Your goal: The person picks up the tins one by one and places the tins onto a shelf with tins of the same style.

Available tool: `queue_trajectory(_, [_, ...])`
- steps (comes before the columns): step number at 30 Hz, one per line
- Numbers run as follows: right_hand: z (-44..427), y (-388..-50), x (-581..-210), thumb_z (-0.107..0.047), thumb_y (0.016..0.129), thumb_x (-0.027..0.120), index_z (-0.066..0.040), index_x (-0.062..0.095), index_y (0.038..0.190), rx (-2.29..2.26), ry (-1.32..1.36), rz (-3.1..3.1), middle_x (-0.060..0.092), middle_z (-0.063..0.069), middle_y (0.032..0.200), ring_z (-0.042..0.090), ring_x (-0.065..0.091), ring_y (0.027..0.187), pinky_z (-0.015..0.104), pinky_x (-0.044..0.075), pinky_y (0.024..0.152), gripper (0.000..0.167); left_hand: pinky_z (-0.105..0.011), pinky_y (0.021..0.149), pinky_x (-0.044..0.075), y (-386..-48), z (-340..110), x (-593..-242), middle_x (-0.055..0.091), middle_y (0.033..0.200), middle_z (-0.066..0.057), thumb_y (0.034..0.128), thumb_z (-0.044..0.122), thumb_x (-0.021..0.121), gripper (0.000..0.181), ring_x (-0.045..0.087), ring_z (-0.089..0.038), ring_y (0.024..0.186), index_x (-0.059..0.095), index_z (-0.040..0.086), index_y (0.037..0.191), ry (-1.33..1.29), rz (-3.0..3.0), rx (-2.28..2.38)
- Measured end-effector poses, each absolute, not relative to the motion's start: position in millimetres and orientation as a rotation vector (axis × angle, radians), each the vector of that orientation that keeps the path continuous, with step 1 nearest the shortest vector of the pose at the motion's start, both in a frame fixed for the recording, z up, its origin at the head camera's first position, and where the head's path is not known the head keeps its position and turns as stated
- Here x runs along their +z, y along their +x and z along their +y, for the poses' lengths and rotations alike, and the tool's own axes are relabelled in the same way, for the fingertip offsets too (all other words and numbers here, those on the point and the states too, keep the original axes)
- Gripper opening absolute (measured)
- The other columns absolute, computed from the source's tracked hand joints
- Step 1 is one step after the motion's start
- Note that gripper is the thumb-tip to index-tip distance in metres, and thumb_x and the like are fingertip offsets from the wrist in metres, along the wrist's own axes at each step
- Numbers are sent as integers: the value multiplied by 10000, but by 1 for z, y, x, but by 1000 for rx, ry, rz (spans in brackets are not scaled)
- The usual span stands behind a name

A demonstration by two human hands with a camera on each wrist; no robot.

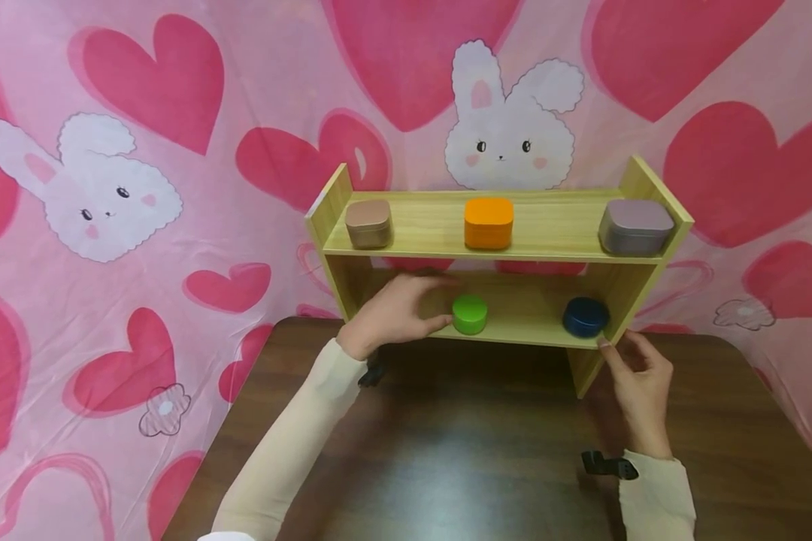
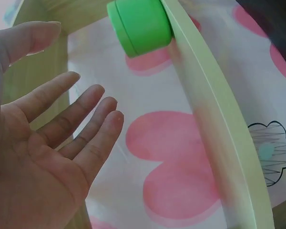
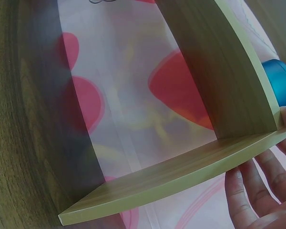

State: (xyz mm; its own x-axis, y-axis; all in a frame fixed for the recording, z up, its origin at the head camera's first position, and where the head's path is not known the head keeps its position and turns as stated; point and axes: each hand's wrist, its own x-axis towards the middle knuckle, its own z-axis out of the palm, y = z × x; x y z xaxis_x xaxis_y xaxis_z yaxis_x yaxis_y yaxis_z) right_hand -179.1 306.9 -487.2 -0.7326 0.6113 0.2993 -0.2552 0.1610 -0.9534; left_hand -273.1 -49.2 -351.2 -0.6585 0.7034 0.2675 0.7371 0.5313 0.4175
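Observation:
A two-tier wooden shelf (image 1: 413,244) stands on the table. My left hand (image 1: 395,312) reaches into its lower tier, fingers extended and relaxed. Just right of the left thumb sits a round green tin (image 1: 470,315); the left wrist view shows a gap between that tin (image 2: 143,26) and the hand (image 2: 62,138). At the lower right, my right hand (image 1: 639,383) grips the edge of the shelf's side panel (image 3: 181,183), thumb at the front and fingers along the outer face. Close to that thumb, a round dark blue tin (image 1: 586,318) rests on the lower tier.
The upper tier carries a rose-brown tin (image 1: 370,225) at left, an orange tin (image 1: 489,224) mid-shelf and a grey-purple tin (image 1: 636,228) at right. Behind hangs a pink cloth (image 1: 257,90) with hearts and rabbits. The dark wooden table (image 1: 446,458) spreads in front.

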Motion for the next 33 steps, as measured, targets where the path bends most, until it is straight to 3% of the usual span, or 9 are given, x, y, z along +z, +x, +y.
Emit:
queue_trajectory(25, [305, -179, -486, 51, 878, 751, 26, 776, 1071, 1702, -318, -1721, 764, -205, 844, -65, 704, 751, 56, 518, 687, 196, -456, 1078, 552, -235, -99, -363, 681, 1349, -42, 898, 276, 795, 569, 662, -269, 1225, 620, 189, 1433, -1146, -2611, -878])
queue_trajectory(33, [305, -178, -484, 68, 871, 747, 22, 780, 1050, 1695, -303, -1703, 762, -200, 832, -59, 692, 721, 58, 512, 662, 188, -414, 1054, 576, -223, -115, -369, 688, 1331, -37, 904, 251, 799, 549, 670, -240, 1218, 626, 191, 1422, -1111, -2623, -960])
